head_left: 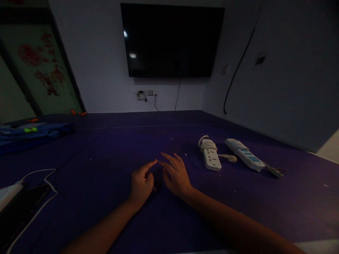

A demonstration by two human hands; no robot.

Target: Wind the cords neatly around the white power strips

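Both hands rest on the purple surface (111,211), close together and holding nothing. The left hand (141,183) has its index finger stretched out and the rest curled in. The right hand (176,174) lies open with its fingers spread, and its fingertips nearly meet the left index finger.

Two power strips lie to the right of the hands. The near strip (212,158) is just beyond and to the right of the right hand, not touching it. The far strip (245,155) lies further right, well apart from both hands.

The near strip is white, sockets up, with its white cord (207,143) bundled at the far end. The far strip is white with blue sockets and has cord wound round its far end. A pale plug (230,158) lies between them.

By the left edge lie one white cable (39,173) and one dark flat slab (21,208). One TV (172,40) hangs on the wall above one outlet (147,94).
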